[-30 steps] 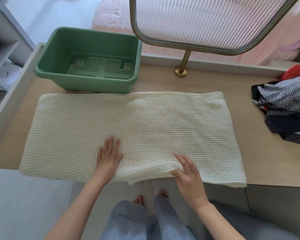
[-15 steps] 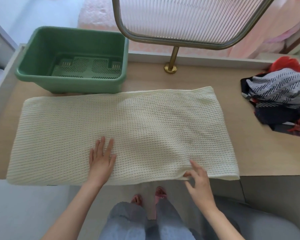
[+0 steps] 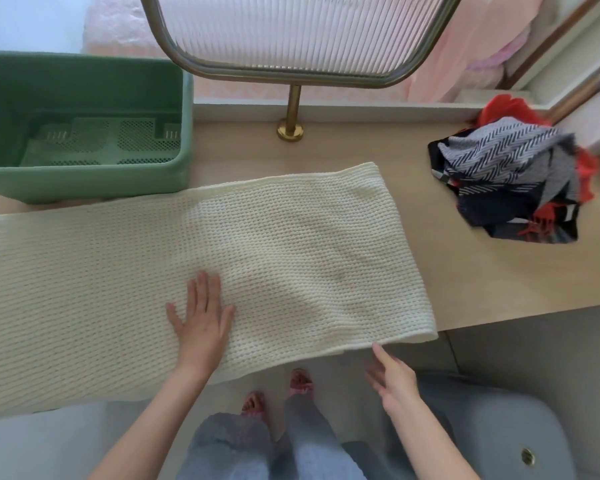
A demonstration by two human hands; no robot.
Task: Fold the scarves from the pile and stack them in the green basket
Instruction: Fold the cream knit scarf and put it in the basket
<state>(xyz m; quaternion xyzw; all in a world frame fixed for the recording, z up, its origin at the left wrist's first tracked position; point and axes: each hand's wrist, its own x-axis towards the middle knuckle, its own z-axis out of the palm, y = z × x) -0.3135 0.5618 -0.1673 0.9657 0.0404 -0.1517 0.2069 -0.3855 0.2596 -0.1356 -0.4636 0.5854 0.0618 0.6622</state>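
Counter (image 3: 465, 271) carrying a cream scarf (image 3: 291, 237) spread flat, near edge overhanging. The basket (image 3: 84, 185) stands just behind the scarf's left part, and the pile (image 3: 510, 181) lies well apart at right. My left grip (image 3: 201, 323) rests flat on the scarf, fingers straight. My right grip (image 3: 394, 379), fingers apart, is at the scarf's near edge and holds nothing.
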